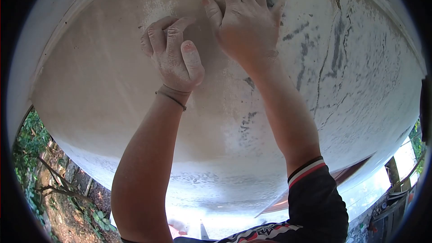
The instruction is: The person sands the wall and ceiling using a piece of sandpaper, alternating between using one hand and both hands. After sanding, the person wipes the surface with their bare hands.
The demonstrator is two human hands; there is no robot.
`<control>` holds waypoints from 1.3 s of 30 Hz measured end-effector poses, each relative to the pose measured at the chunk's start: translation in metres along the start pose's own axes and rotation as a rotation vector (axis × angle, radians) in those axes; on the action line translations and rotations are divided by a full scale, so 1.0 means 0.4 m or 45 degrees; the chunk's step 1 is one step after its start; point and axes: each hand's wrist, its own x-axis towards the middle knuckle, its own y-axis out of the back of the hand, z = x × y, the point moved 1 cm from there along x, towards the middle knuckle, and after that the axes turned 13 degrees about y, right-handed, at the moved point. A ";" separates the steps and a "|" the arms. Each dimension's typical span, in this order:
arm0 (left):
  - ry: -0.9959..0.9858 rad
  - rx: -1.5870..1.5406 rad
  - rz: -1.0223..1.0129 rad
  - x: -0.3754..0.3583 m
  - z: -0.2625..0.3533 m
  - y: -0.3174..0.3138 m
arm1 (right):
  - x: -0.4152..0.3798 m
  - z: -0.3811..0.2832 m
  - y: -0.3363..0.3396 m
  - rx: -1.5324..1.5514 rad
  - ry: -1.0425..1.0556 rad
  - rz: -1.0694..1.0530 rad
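1. My right hand [247,29]: open flat, fingers spread, palm against the pale wall [198,126]; nothing seen in its grip.
2. My left hand [173,56]: half open, fingers loosely curled, thumb apart, near the wall; contact cannot be told. No held object visible.
3. Wall: in front of me, cracks [320,78] right of both hands.
4. Cord [173,99]: around left wrist.
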 end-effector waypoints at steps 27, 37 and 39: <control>0.076 -0.159 -0.003 0.004 -0.002 0.004 | -0.050 -0.022 0.034 -0.016 0.046 -0.123; 0.110 -0.176 0.027 0.006 -0.008 0.002 | -0.332 -0.160 0.091 0.051 -0.062 -0.390; 0.111 -0.184 -0.008 0.003 -0.004 0.005 | -0.304 -0.152 0.097 0.068 -0.048 -0.381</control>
